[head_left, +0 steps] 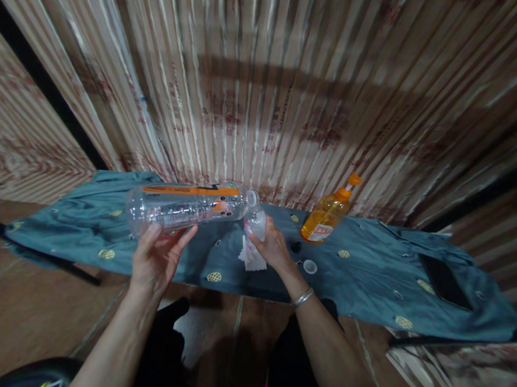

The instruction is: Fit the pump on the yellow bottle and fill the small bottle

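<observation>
My left hand grips a large clear plastic bottle with an orange label, its fingers around the underside near the base. The bottle lies nearly level in the air, its uncapped neck pointing right. That neck meets the top of a small clear bottle, which stands upright in my right hand. Whether the two rims touch I cannot tell. Beneath the small bottle lies a piece of white tissue on the cloth. Any liquid passing between the bottles is too faint to make out.
A pump bottle of orange liquid stands to the right. Near my right wrist lie a small white cap and a dark cap. A black phone rests at the right end of the teal cloth. Striped sheeting hangs behind.
</observation>
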Available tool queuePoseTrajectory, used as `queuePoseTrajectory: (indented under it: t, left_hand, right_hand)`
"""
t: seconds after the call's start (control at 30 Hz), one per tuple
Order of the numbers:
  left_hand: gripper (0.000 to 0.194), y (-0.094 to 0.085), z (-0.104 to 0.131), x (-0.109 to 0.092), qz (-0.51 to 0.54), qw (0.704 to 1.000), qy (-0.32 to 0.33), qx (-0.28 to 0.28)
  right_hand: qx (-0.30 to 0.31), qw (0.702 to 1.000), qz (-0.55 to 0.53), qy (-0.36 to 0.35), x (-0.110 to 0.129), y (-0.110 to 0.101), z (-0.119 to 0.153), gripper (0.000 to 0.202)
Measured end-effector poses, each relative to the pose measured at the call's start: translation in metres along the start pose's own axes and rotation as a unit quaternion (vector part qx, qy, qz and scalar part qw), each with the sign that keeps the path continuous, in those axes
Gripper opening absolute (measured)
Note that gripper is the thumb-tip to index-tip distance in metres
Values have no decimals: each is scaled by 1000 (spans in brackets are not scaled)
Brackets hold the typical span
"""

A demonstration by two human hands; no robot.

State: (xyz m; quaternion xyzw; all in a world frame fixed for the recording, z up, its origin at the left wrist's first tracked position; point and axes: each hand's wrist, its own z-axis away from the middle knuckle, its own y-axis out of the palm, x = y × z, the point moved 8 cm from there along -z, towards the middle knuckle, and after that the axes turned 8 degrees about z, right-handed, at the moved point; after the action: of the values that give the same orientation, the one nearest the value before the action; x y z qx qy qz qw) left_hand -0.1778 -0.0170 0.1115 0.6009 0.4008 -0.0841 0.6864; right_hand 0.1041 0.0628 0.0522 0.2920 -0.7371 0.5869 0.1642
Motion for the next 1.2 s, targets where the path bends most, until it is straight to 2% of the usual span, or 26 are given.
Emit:
queuePoseTrajectory:
  t: [0.27,0.7,0.97,1.2]
  left_hand:
    - [50,1,0,-1,-21,1000,8,11]
    - [46,3,1,-3,-35,999,13,21]
    - [48,3,0,-4,-50,999,10,12]
    - [57,6,0,-6,-59,998,3,6]
  right_hand:
    - [-5,1000,-5,-1,-1,1,0,66]
    - [4,1000,10,-2,5,-3,1,61]
    - [-2,1000,13,-1,4,-4,1,59]
    - [8,1000,11,1,3,-2,1,62]
